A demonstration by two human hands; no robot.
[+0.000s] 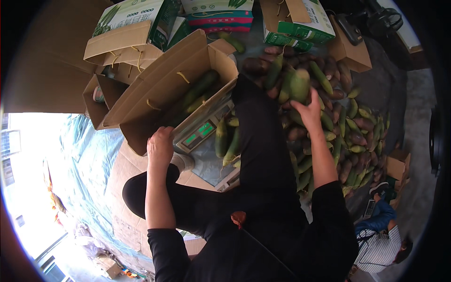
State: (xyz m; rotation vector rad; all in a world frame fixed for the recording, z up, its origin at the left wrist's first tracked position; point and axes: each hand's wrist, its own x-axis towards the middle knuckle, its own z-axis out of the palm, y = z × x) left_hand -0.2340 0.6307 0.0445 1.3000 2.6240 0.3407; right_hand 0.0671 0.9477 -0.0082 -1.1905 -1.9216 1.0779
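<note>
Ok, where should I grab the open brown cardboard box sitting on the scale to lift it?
Probably by the brown cardboard box at its two short ends, coming from above: the long flaps stand open and floppy, while the left hand already steadies its near corner.

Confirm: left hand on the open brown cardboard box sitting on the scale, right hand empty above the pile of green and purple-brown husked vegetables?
Not quite. In the head view the right hand has its grip on a green husked vegetable, not empty. The rest holds: left hand on the open brown cardboard box on the scale.
</note>
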